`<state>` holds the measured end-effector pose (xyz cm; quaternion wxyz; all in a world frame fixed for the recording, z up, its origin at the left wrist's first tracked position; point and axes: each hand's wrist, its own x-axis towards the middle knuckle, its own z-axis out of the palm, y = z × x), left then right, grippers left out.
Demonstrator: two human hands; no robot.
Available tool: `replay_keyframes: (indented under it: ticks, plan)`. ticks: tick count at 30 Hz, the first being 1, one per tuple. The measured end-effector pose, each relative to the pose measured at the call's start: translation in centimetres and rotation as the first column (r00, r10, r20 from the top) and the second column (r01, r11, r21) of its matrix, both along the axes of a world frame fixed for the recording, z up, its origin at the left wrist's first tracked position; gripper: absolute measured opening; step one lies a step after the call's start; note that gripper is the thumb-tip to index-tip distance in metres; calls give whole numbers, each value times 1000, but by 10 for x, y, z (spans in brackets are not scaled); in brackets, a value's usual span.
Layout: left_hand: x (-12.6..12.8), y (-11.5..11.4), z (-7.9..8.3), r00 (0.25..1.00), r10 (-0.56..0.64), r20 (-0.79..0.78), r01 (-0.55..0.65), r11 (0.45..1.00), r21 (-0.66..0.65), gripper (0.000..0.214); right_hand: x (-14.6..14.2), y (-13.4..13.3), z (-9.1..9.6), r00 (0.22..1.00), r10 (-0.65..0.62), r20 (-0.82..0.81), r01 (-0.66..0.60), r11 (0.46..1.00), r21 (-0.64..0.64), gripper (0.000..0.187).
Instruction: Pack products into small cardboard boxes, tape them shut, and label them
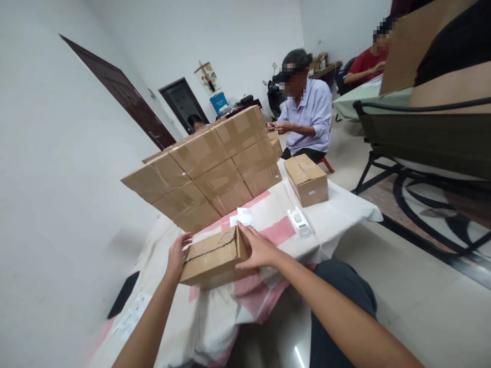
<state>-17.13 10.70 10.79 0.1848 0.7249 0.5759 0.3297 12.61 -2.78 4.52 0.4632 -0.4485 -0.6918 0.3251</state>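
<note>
One tan box [213, 263] | ragged dark seam [209, 252] atop | hands [263, 249] half-open, holding its ends

Tally, table and room.
Stack [215, 171]: at least 6 carton faces, total hidden. Loose cartons this side of it: 2 (near carton [213, 258], far carton [305, 174]). Tape dispenser [300, 223]: 1. Wearer's hands: 2 (left hand [177, 255], right hand [261, 249]). Other people: 3 (light-shirted person [314, 107], red-shirted person [362, 65], partly hidden person [195, 121]). Wall hanging [207, 76]: 1. Blue container [218, 103]: 1.
</note>
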Motion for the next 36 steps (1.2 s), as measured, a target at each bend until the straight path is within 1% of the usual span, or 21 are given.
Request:
replay_keyframes:
  ticks: [2, 4, 5, 6, 7, 9, 10, 12, 14, 15, 16, 17, 18, 19, 21, 23, 25, 29, 31, 33, 36]
  plan:
    - [9, -7, -20, 998, 46, -43, -45, 999, 16, 39, 8, -10, 5, 998, -70, 12, 68, 992, 107, 139]
    - [23, -21, -49, 992, 50, -114, -47, 998, 30, 38, 23, -23, 12, 982, -187, 15, 179, 959, 221, 135]
    - [30, -30, -64, 987, 44, -154, -39, 999, 38, 38, 33, -32, 16, 962, -271, 10, 258, 926, 274, 132]
    - [38, -39, -80, 980, 33, -194, -25, 999, 42, 37, 45, -42, 21, 930, -367, 0, 347, 880, 324, 129]
    - [44, -46, -93, 972, 21, -234, -11, 999, 44, 36, 58, -54, 26, 885, -465, -12, 436, 819, 374, 125]
    - [50, -56, -112, 952, -3, -305, 16, 999, 39, 35, 86, -83, 34, 769, -638, -34, 572, 664, 481, 119]
    - [51, -57, -117, 943, -10, -333, 23, 999, 35, 34, 101, -99, 38, 703, -710, -45, 614, 574, 541, 118]
    - [48, -56, -122, 927, -15, -375, 29, 999, 31, 40, 127, -131, 42, 547, -834, -71, 649, 369, 665, 121]
    - [44, -52, -122, 914, -14, -406, 28, 999, 29, 44, 146, -160, 43, 380, -913, -148, 671, 162, 723, 123]
    - [42, -50, -122, 908, -12, -418, 27, 999, 30, 46, 152, -172, 42, 311, -930, -198, 674, 69, 735, 123]
    - [41, -48, -122, 904, -10, -428, 25, 999, 30, 47, 157, -182, 40, 257, -936, -242, 680, -2, 733, 121]
    - [41, -47, -123, 899, -7, -437, 22, 999, 30, 48, 160, -190, 38, 219, -936, -275, 686, -52, 726, 119]
    - [41, -47, -123, 895, -4, -445, 19, 999, 30, 49, 163, -196, 35, 193, -937, -292, 694, -80, 716, 118]
    - [41, -47, -124, 892, -1, -452, 17, 999, 31, 50, 165, -200, 31, 176, -943, -283, 695, -85, 714, 119]
    - [41, -47, -124, 887, 4, -462, 14, 999, 34, 50, 168, -203, 22, 129, -969, -209, 697, -61, 714, 126]
    - [41, -48, -125, 882, 9, -471, 10, 999, 38, 51, 171, -197, 12, 61, -993, -101, 711, -27, 703, 128]
    - [41, -48, -125, 878, 14, -479, 7, 999, 41, 51, 174, -185, 0, 21, -999, -37, 759, -8, 652, 124]
    - [40, -48, -126, 874, 13, -486, 15, 998, 54, 50, 178, -146, -27, 55, -997, -63, 842, 13, 540, 122]
    - [40, -48, -127, 876, 14, -482, 18, 998, 62, 50, 179, -126, -36, 40, -999, -35, 862, 17, 507, 118]
    - [40, -48, -127, 879, 15, -477, 20, 997, 69, 49, 178, -111, -40, 22, -1000, -6, 872, 16, 489, 116]
    - [40, -50, -127, 883, 6, -469, 31, 997, 72, 48, 174, -95, -41, -1, -1000, 24, 877, 11, 481, 115]
